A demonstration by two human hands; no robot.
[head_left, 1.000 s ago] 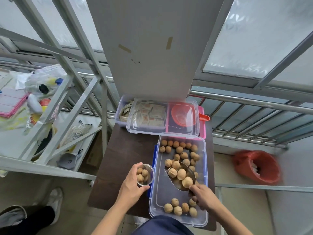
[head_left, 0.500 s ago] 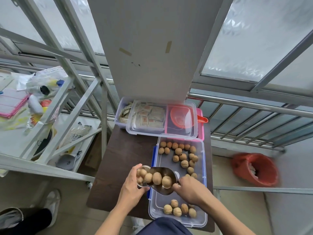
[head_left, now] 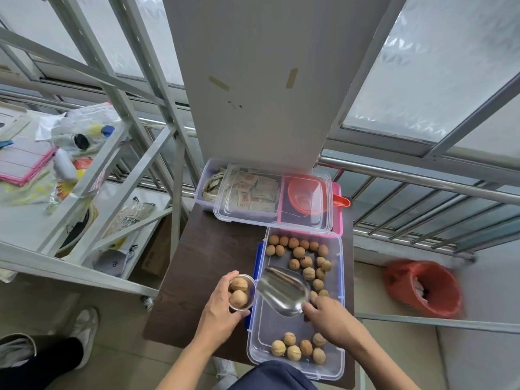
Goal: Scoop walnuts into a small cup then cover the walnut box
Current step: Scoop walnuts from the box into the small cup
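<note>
Left hand [head_left: 222, 311] curled round a small clear cup [head_left: 242, 291], thumb on the near side, fingers on the far side, cup held just above the dark worktop [head_left: 202, 266] beside the left wall of the walnut box [head_left: 298, 358]. Two walnuts [head_left: 238, 298] plainly visible at the top of the cup; any beneath hidden. Right hand [head_left: 332, 319] closed on the handle end of a metal scoop [head_left: 282, 291], handle itself hidden under the fingers. Scoop empty, mouth tilted toward the cup, its lip just beside the cup's rim, bowl over the box between the two hands.

One clear box with blue clips, open, directly under and beyond the right hand. Loose walnuts in two groups: roughly seventeen at the far end, beyond the scoop, and six at the near end, just below the right wrist; exact far count uncertain where the hand covers some. Bare box floor between the groups.

Beyond both hands, one clear lid [head_left: 274, 198] lying over two further boxes: one with paper packets [head_left: 247, 190], one pink with a red scoop [head_left: 306, 197]. Far right of the right hand, one red bin [head_left: 422, 288] on the floor.
</note>
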